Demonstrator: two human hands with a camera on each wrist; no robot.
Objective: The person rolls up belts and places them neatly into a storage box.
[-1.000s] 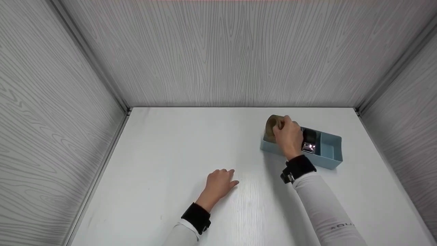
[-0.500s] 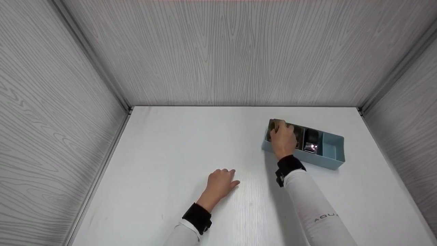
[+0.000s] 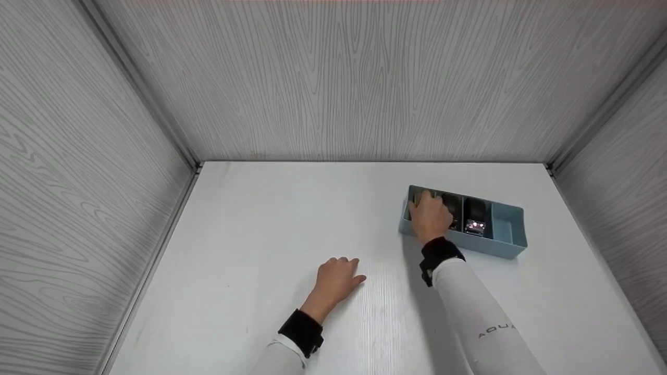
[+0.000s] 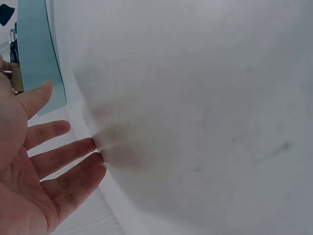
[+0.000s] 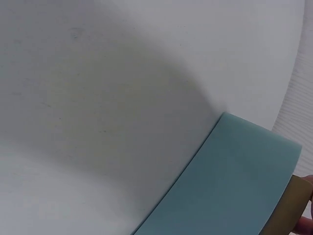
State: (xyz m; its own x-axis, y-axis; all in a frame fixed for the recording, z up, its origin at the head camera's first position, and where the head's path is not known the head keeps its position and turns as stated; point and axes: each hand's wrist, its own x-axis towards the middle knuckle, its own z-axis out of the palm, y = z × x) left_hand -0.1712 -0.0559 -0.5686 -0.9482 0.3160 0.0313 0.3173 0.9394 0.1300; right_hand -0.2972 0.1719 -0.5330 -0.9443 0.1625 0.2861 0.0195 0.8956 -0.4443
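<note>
At the left end of a light-blue divided box [image 3: 487,245], my right hand [image 3: 430,219] reaches down into the compartment. It pinches a brown tape roll [image 5: 288,205], mostly hidden by the hand in the head view. The right wrist view shows the roll's edge standing just above the box wall, with fingertips [image 5: 304,225] against it. My left hand [image 3: 335,280] rests on the white table, left of and nearer than the box. In the left wrist view its fingers are spread and hold nothing.
Beside the roll in the box lie a dark rounded thing [image 3: 452,205] and a black thing [image 3: 474,208] with a shiny front part [image 3: 474,226]. Grey wood-grain panels [image 3: 333,83] enclose the white table [image 3: 271,219] at the back and sides.
My right hand has lowered the tape roll from above the box into its left compartment, moving slightly left and toward me. The left hand has stayed in place.
</note>
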